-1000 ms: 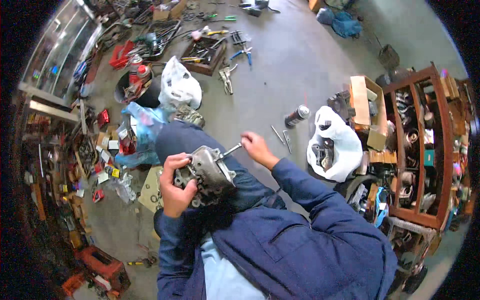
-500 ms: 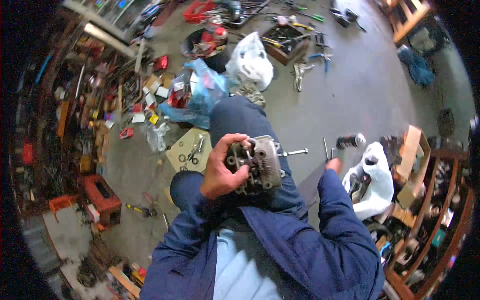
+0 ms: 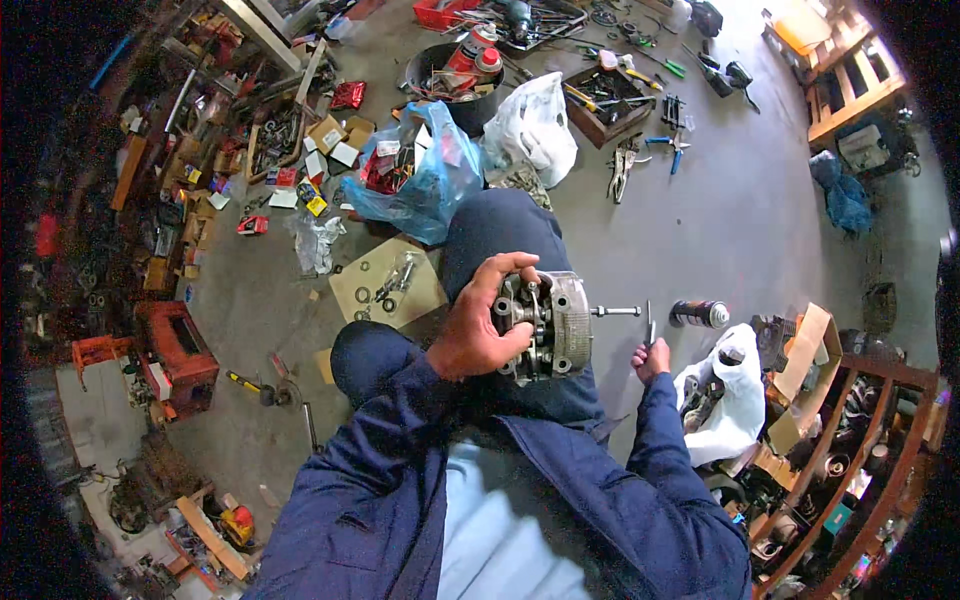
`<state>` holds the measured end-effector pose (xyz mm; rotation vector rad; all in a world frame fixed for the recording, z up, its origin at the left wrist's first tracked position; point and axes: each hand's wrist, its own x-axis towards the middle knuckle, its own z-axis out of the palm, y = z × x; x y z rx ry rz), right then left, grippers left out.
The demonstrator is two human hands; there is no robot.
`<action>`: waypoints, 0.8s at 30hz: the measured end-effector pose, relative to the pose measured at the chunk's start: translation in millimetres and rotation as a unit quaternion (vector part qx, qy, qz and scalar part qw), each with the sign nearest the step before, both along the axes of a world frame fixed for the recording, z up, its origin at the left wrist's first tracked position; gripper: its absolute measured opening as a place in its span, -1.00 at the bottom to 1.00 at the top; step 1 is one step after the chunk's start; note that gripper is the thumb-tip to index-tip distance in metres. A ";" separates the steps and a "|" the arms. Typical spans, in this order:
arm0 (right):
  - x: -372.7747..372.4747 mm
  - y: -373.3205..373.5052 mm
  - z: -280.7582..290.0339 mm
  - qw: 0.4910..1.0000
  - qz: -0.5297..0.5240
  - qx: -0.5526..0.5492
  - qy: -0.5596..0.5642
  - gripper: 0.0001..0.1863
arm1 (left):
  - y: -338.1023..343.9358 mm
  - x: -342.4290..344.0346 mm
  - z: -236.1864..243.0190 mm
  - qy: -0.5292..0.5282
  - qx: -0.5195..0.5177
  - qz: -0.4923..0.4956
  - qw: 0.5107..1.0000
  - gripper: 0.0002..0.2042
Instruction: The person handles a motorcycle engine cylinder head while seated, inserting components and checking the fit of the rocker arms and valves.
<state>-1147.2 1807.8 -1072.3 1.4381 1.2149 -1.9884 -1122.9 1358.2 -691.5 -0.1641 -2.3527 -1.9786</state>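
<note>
Currently includes one metal engine part (image 3: 572, 335) above the leg (image 3: 505, 222), clasped in curled left hand (image 3: 478, 328), probably heavy, rigid, perhaps slick, best gripped around its solid sides, plus right hand (image 3: 652, 359) part-closed at thin metal tool (image 3: 653, 331), hold unclear.

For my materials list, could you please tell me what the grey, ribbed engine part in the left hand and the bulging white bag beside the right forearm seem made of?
The grey, ribbed, blocky engine part looks like cast metal, perhaps aluminium: dull, slightly rough and ridged along one side. The bulging white bag is probably thin plastic: smooth-looking, with soft folds.
</note>
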 end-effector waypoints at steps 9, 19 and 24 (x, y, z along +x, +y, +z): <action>-3.3 -121.1 282.1 0.925 -0.073 -0.140 0.345 -0.45 | 9.0 -3.9 -17.1 0.026 0.108 0.003 0.994 -0.46; 10.2 -186.7 365.8 0.905 0.039 0.041 0.422 -0.17 | 14.0 -7.2 -16.7 0.009 0.093 0.047 0.995 -0.55; 30.0 -199.4 355.3 0.880 0.215 0.040 0.422 -0.19 | 10.5 -4.0 -22.2 -0.001 0.132 0.059 0.989 -0.56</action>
